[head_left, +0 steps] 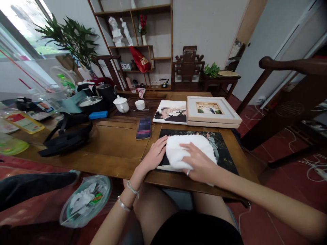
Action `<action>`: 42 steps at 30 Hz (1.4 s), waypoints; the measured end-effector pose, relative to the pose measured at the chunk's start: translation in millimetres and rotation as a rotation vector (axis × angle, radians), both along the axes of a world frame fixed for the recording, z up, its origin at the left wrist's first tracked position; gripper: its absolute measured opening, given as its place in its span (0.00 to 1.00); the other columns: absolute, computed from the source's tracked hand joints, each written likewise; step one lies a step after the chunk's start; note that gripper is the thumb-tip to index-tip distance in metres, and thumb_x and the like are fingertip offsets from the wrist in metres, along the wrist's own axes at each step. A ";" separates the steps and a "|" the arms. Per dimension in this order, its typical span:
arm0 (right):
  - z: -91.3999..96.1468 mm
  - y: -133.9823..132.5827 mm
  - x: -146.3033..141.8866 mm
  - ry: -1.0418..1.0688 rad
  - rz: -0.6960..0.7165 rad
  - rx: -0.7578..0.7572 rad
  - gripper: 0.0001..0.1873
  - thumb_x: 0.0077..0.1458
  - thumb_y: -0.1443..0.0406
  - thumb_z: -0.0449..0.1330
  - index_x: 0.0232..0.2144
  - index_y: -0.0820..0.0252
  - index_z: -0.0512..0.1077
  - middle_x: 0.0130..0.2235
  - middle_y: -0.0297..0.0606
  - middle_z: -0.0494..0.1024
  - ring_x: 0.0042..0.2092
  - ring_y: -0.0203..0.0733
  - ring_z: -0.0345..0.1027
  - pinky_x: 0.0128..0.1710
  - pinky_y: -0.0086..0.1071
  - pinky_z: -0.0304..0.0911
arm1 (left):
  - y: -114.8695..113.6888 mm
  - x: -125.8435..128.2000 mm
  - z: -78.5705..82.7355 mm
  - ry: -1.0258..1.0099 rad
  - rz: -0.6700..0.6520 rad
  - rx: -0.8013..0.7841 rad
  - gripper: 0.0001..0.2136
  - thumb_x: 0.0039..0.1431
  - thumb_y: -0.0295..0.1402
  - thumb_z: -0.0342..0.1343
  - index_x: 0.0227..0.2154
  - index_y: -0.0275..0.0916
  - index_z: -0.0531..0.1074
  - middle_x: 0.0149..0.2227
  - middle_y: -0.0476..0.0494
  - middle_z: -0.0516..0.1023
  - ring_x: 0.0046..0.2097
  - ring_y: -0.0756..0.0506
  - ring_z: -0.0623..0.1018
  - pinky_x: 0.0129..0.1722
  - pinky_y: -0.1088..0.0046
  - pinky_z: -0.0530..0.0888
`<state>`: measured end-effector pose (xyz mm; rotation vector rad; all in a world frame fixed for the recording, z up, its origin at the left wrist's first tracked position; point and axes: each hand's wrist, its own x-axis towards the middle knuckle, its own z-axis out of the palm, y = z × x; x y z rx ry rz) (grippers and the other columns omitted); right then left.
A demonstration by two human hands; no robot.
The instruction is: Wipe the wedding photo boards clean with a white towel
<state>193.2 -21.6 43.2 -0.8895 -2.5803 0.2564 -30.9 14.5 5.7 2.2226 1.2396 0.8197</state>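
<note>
My right hand (198, 159) rests on top of a fluffy white cloth (176, 149), its fingers pressed into the pile and a ring showing on one finger. Beneath the cloth lies a dark photo print (226, 154), flat along the table's front edge; people in the picture show just right of the cloth, which hides much of the rest. My left hand (156, 153) lies flat at the print's left edge, fingers stretched out, its fingertips beside the cloth. A phone (143, 128) with a lit screen lies beyond my left hand.
Behind the print are a framed photo (214, 111) on a box and a photo panel (170, 112). A white teapot (121, 104), cup (140, 104), blue block (98, 115) and black strapped bag (67, 132) occupy the left. A lined bin (87, 200) stands below; a wooden chair (278, 102) is at right.
</note>
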 end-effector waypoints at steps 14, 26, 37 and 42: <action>6.8 -10.4 -10.5 -0.277 -0.092 -0.002 0.15 0.52 0.65 0.58 0.43 0.60 0.75 0.64 0.47 0.55 0.65 0.69 0.37 0.58 0.66 0.39 | 0.4 -0.9 -1.1 -0.025 -0.001 0.002 0.19 0.67 0.36 0.39 0.58 0.44 0.61 0.63 0.44 0.61 0.65 0.44 0.57 0.64 0.57 0.53; -1.2 55.8 20.5 -0.083 -0.184 0.022 0.16 0.56 0.66 0.53 0.46 0.61 0.73 0.53 0.53 0.72 0.63 0.57 0.50 0.58 0.62 0.45 | -0.2 -1.0 -0.3 -0.005 -0.006 -0.002 0.19 0.67 0.36 0.38 0.59 0.44 0.60 0.64 0.44 0.60 0.65 0.45 0.57 0.65 0.56 0.53; 3.5 -14.0 -1.4 -0.183 0.017 0.011 0.15 0.49 0.69 0.58 0.41 0.60 0.75 0.64 0.47 0.57 0.66 0.63 0.37 0.59 0.66 0.36 | -0.4 -1.0 -0.2 0.005 -0.002 -0.007 0.19 0.67 0.36 0.38 0.59 0.44 0.61 0.64 0.44 0.59 0.65 0.44 0.56 0.64 0.57 0.53; 1.3 -1.2 10.5 -0.135 0.008 -0.017 0.14 0.48 0.69 0.59 0.39 0.60 0.75 0.59 0.51 0.64 0.65 0.58 0.45 0.60 0.61 0.41 | -0.9 -0.3 1.4 -0.004 0.002 -0.007 0.19 0.67 0.36 0.39 0.58 0.44 0.61 0.64 0.44 0.59 0.65 0.45 0.57 0.64 0.57 0.53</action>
